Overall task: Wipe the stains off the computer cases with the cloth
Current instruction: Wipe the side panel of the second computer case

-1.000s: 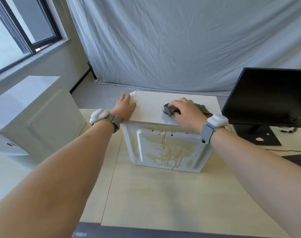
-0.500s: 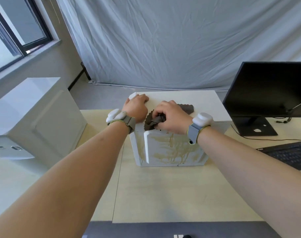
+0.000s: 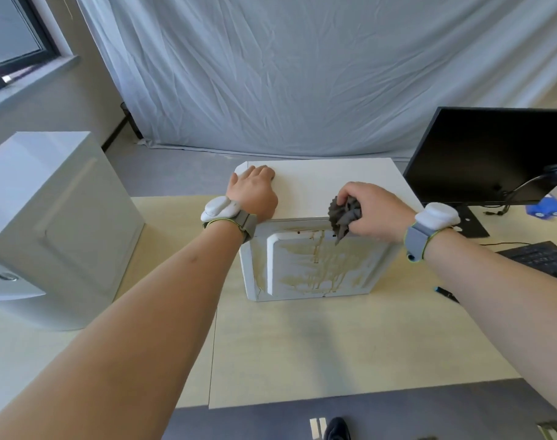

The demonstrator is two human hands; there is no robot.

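Brown streaks run down the near side panel of the white metal computer case [image 3: 315, 265], which lies on the pale wooden surface [image 3: 302, 344] with its long axis running left to right across my view and the stained panel facing me. My left hand [image 3: 253, 193] rests flat, fingers straight, on the case's top near its left corner, I judge to steady the box against the push of wiping. My right hand [image 3: 374, 211] curls round the bunched dark grey cloth [image 3: 344, 214] at the top edge of the stained panel, a loose tail hanging over the drips. A second white case [image 3: 48, 217] stands well apart at left.
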